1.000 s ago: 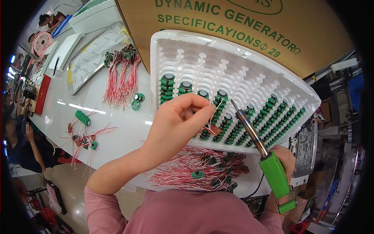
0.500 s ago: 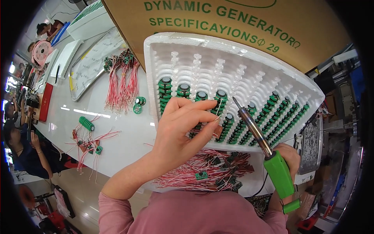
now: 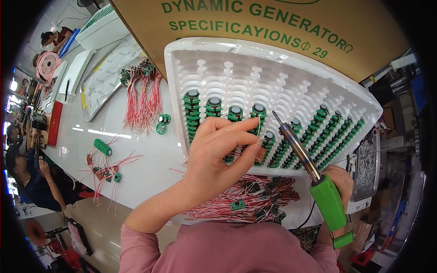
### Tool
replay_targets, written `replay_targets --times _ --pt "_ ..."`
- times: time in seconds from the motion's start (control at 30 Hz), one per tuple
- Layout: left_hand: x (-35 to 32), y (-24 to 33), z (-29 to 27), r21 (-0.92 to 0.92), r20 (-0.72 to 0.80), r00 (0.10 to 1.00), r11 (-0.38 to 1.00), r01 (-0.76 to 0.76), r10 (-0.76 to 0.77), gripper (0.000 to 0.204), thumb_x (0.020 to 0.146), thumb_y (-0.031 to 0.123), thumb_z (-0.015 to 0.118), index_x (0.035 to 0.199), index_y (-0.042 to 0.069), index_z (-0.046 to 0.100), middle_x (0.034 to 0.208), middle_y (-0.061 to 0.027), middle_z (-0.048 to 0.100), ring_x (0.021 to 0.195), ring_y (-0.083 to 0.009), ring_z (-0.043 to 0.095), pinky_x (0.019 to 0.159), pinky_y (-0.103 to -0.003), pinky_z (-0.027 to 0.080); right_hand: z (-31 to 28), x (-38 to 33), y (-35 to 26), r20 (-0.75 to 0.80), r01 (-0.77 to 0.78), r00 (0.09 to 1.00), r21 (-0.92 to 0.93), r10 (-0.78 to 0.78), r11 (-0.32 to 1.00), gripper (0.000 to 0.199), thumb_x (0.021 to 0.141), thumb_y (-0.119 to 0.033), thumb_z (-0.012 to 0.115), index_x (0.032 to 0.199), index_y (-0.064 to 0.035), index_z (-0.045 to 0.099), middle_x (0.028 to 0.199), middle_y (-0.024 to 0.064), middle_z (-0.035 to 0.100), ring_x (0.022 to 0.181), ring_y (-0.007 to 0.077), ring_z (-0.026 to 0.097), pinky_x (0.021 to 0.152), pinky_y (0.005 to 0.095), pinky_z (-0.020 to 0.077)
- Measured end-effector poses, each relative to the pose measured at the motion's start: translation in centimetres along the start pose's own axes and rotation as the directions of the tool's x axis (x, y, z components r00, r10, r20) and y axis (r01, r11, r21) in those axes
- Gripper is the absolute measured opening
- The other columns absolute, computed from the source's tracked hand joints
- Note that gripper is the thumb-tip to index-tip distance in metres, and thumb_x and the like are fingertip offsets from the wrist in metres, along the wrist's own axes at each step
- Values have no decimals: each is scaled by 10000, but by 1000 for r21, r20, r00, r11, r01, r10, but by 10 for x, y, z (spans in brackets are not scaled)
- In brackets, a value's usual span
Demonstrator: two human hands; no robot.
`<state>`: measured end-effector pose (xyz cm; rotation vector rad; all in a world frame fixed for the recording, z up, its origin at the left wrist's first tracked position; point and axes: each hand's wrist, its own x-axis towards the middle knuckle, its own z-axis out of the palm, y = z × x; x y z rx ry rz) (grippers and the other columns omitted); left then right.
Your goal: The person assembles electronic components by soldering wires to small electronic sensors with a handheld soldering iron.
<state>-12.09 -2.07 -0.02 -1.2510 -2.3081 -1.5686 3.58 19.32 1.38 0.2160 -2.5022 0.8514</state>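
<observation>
White counter (image 3: 150, 168) carries a foam tray (image 3: 318, 86) with rows of green coils (image 3: 193, 113); a cardboard box (image 3: 364, 32) stands behind it. Left hand (image 3: 218, 154) hovers over the tray's near rows, fingers (image 3: 241, 125) pinched shut on a thin wire (image 3: 260, 125). Right hand (image 3: 339, 179), at the tray's near right corner, is closed around a green-handled soldering iron (image 3: 318, 182), tip just beside the wire. Red-wired parts (image 3: 255, 200) lie heaped near the body; another bundle (image 3: 143, 98) sits left of the tray.
</observation>
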Motion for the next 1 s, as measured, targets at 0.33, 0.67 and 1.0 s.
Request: replay_targets --times 0.33,0.67,1.0 --pt "-2 -2 -2 40 -44 999 999 -5 7 140 682 38 664 811 80 628 998 -93 627 759 -197 496 701 -291 394 3 0 -2 -48 -54 997 -20 53 998 268 607 -138 680 834 -56 563 639 67 577 518 210 498 511 295 383" --pt "-3 -9 0 129 13 992 983 -130 129 163 653 6 670 793 78 628 1101 -91 590 796 -191 490 705 -277 389 2 -2 -1 -33 -81 996 43 82 996 281 595 -138 681 836 -52 564 619 67 565 499 205 483 500 290 373" --pt "-4 -14 1 158 26 982 969 -188 186 171 646 14 662 796 90 629 1120 -98 580 794 -191 491 710 -276 388 2 -3 3 7 -56 998 71 56 996 318 605 -164 687 873 -51 558 631 67 574 475 202 464 477 291 356"
